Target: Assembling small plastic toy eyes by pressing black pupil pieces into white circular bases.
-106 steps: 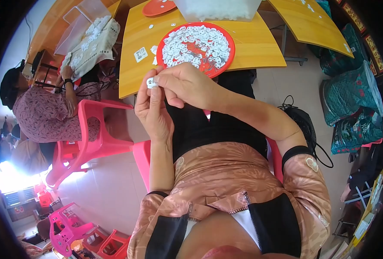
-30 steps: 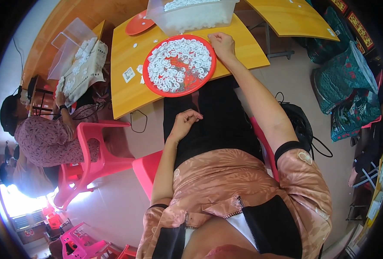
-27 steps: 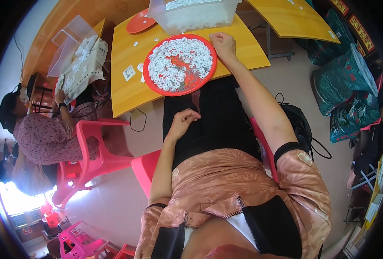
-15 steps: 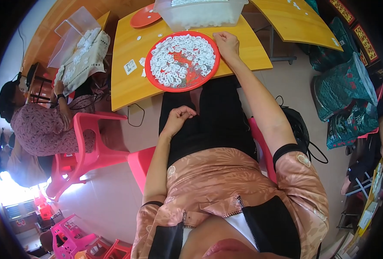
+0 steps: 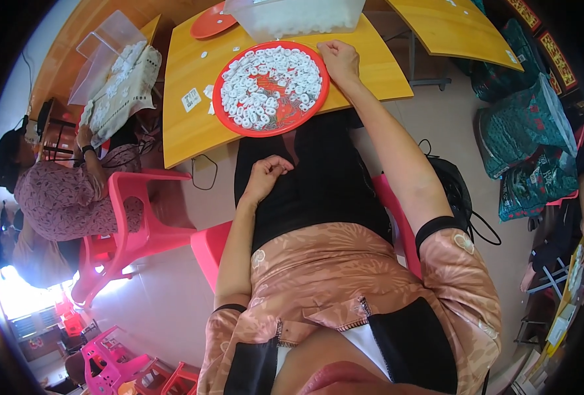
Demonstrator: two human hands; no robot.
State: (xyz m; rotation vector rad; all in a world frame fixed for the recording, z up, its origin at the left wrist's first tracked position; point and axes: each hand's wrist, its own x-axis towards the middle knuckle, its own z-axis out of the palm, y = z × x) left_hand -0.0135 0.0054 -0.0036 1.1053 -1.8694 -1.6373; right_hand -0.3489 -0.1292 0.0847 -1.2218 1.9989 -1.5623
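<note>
A round red tray (image 5: 272, 133) rests at the near edge of the yellow table, holding a heap of small white oval pieces with holes (image 5: 242, 79). Thin metal wire bits (image 5: 285, 120) lie among them in the tray's lower part. Beside the tray's right rim, my right hand (image 5: 342, 63) is on the table with its fingers curled closed. Over my lap, below the tray, my left hand (image 5: 265, 179) has its thumb and fingers drawn together. Whatever either hand may hold is hidden or too small to make out.
Behind the tray stands a clear plastic bin (image 5: 295, 27) of white pieces, with a red plate (image 5: 214, 23) to its left. A white card (image 5: 191, 99) lies left of the tray. Another person (image 5: 74, 197) sits at far left; green sacks (image 5: 522, 135) stand at right.
The whole view has shifted slightly, so table and tray sit a little further up and left. Both hands keep nearly the same places and closed shapes.
</note>
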